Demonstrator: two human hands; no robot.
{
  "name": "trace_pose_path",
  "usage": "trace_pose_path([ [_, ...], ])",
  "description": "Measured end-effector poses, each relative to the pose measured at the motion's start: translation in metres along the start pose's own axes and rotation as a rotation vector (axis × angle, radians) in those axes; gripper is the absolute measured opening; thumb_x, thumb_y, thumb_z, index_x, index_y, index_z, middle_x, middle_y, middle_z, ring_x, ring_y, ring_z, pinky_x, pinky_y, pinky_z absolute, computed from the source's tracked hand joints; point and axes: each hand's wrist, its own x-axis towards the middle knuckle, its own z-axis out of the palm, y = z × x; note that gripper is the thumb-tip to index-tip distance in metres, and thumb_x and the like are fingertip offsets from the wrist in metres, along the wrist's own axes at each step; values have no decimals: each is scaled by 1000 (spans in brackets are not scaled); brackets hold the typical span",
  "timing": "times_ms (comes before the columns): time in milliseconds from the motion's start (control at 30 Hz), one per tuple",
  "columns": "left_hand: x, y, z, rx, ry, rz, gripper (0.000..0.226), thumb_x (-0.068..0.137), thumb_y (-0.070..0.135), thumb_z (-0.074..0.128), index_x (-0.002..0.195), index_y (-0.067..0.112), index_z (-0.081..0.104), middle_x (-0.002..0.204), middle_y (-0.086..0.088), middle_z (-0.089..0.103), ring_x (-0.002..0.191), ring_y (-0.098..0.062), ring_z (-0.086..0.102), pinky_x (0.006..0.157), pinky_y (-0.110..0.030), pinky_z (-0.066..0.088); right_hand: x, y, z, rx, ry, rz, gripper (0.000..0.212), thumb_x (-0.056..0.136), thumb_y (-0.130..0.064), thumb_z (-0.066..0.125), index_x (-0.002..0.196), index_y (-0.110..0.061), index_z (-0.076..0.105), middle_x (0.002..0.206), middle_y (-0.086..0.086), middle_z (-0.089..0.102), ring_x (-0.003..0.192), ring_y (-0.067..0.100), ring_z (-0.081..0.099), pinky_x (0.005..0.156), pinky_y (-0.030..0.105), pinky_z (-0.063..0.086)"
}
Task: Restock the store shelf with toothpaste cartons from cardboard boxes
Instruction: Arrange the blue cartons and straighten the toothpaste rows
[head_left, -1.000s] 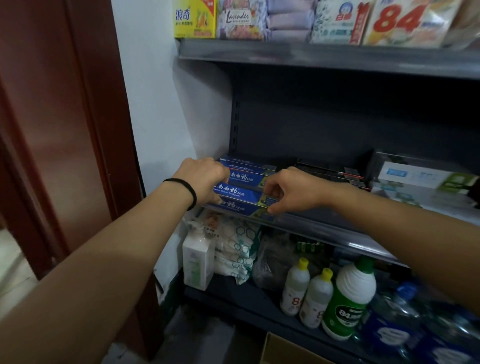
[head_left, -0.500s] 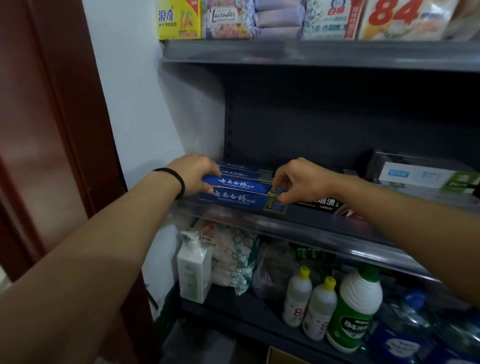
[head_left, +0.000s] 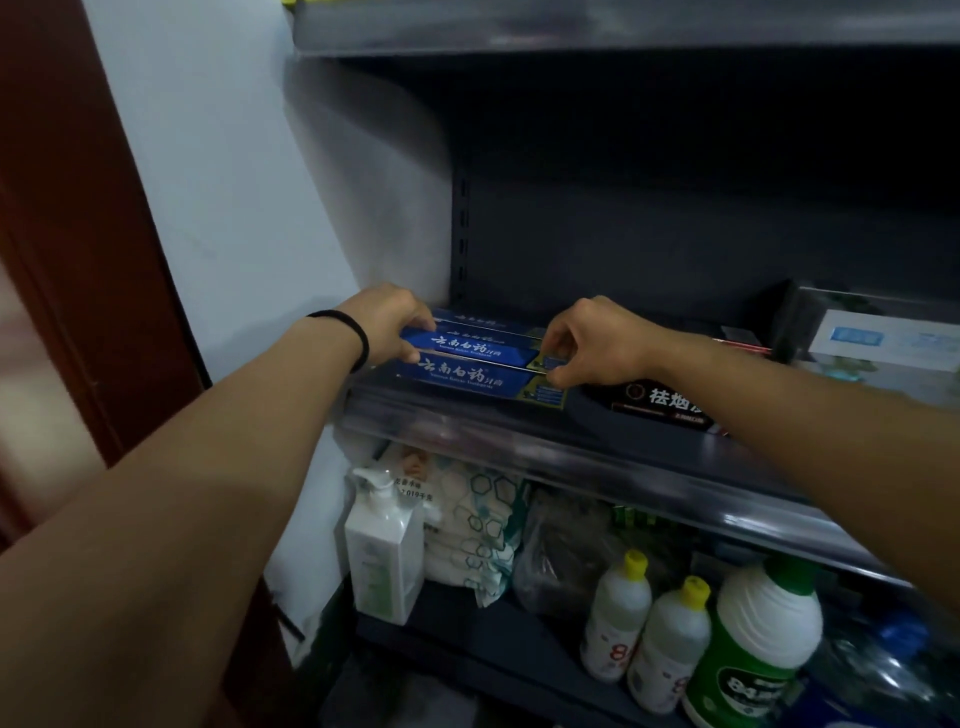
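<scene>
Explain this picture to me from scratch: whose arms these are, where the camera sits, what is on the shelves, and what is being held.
No machine here: a person wears a camera on the head, looking down at their own arms. The left hand and the right hand grip the two ends of the blue toothpaste cartons, stacked on the grey middle shelf. Beside them lies a black carton. On the shelf below stand a white pump bottle and a green-capped bottle.

On the lower shelf a white pump bottle (head_left: 383, 558) stands at the left, just beside a patterned soft pack (head_left: 475, 525). Right of them, two small yellow-capped bottles (head_left: 644, 623) stand next to a larger green-capped bottle (head_left: 753, 644). A crumpled bag (head_left: 558, 551), contents unclear, sits behind.
</scene>
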Motion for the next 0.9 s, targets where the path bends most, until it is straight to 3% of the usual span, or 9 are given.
trace_pose_path([
  [167, 13, -6, 13, 40, -21, -1, 49, 84, 19, 70, 131, 13, 56, 124, -6, 60, 111, -23, 53, 92, -27, 38, 14, 6, 16, 17, -23, 28, 34, 72, -24, 80, 100, -16, 61, 86, -3, 63, 79, 17, 61, 72, 36, 56],
  [367, 20, -11, 29, 26, -7, -37, 48, 86, 20, 68, 133, 15, 54, 126, -5, 59, 114, -23, 53, 94, -28, 38, 20, 13, 25, 8, 21, 18, 28, 73, -25, 78, 93, -16, 62, 89, 1, 64, 84, 19, 61, 75, 37, 55],
  [567, 19, -13, 28, 27, 60, -51, 39, 87, 17, 66, 126, 11, 60, 123, -7, 62, 113, -22, 54, 93, -27, 39, 16, 17, 23, -35, 15, 19, 29, 74, -28, 81, 94, -13, 64, 76, -9, 57, 77, 15, 58, 71, 33, 53],
  [900, 23, -12, 33, 41, 105, -49, 32, 88, 16, 65, 119, 10, 65, 120, -8, 64, 112, -25, 56, 92, -27, 40, 17, 29, 28, -65, 48, 42, 24, 73, -33, 81, 79, -20, 62, 83, -2, 63, 80, 14, 55, 76, 37, 53],
])
